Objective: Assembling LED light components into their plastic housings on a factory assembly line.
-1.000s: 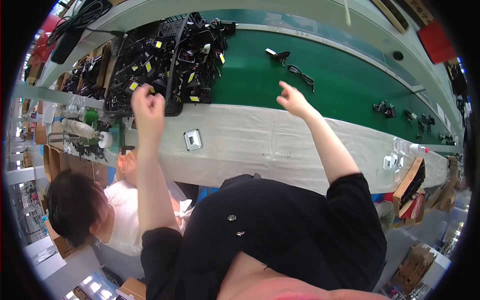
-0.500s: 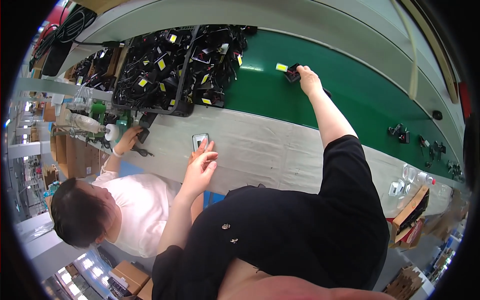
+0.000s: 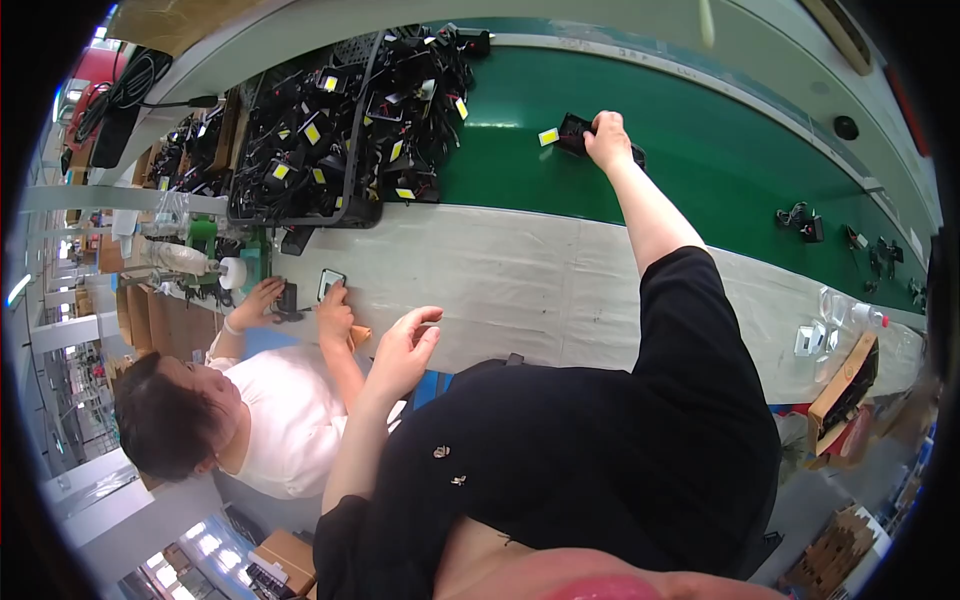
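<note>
Out over the green conveyor belt, my right hand (image 3: 608, 142) has its fingers closed on a small black electronic unit (image 3: 574, 132). A yellow label with a white border (image 3: 548, 137) sticks out at the unit's left end. Some black part shows beyond my wrist, mostly hidden by it. My left hand (image 3: 405, 350) hovers near the front edge of the pale worktop (image 3: 480, 260), thumb and fingers apart, with nothing in it. To its left, a co-worker's hand (image 3: 335, 315) touches a flat phone-like rectangle (image 3: 331, 282).
At the back left, a black crate (image 3: 352, 170) holds many wired units, with more heaped beside it. The co-worker in white (image 3: 285, 420) sits close on my left, near a small green machine (image 3: 203, 238). Loose units (image 3: 803, 222) lie on the belt's right; an open carton (image 3: 845, 395) stands at right.
My left hand has drawn back from the flat rectangle, which now lies farther left under the co-worker's hand. My right hand still grips the black unit on the belt.
</note>
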Demonstrator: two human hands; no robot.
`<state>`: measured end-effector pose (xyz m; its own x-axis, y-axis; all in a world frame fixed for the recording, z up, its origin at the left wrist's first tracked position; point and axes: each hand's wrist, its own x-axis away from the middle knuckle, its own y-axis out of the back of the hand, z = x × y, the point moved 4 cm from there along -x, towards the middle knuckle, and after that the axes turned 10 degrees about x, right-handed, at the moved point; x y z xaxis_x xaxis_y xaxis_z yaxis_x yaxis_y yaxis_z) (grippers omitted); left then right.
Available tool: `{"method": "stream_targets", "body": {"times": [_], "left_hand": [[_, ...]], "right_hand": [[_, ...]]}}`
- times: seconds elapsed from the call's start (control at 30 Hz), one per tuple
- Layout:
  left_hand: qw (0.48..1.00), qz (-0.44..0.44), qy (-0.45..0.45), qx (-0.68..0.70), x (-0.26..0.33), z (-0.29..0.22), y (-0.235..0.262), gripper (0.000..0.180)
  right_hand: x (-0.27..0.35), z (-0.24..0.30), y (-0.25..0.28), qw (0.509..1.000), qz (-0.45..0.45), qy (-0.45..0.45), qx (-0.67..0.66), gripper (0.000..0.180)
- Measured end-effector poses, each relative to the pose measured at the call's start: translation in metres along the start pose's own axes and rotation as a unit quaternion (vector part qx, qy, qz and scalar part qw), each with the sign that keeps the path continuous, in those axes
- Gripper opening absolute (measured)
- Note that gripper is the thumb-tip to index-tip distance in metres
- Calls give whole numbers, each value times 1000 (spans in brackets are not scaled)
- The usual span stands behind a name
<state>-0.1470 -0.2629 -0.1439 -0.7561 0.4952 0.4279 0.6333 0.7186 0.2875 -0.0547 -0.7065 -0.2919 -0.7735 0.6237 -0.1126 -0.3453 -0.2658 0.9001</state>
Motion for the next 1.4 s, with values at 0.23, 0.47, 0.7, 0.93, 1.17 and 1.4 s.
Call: {"method": "stream_targets", "body": {"times": [0.23,0.47,0.7,0.93,1.17,1.4], "left_hand": [[996,-48,23,67,27,21,5,27],[981,-81,-50,168,32,10,9,33],[929,-16,-157,335,33,-95,10,48],[884,105,-172,422,82,-128,-9,79],[872,31,-235,429,111,-125,12,53],[893,-79,-324,301,122,-112,44,42]], "right_hand": [[-10,13,-57,990,134,-35,22,48],[84,122,54,896,250,41,-366,35],[170,202,207,843,293,249,-375,31],[235,238,244,813,238,237,-475,21],[257,259,262,837,114,304,-440,22],[319,293,267,843,220,394,-292,32]]}}
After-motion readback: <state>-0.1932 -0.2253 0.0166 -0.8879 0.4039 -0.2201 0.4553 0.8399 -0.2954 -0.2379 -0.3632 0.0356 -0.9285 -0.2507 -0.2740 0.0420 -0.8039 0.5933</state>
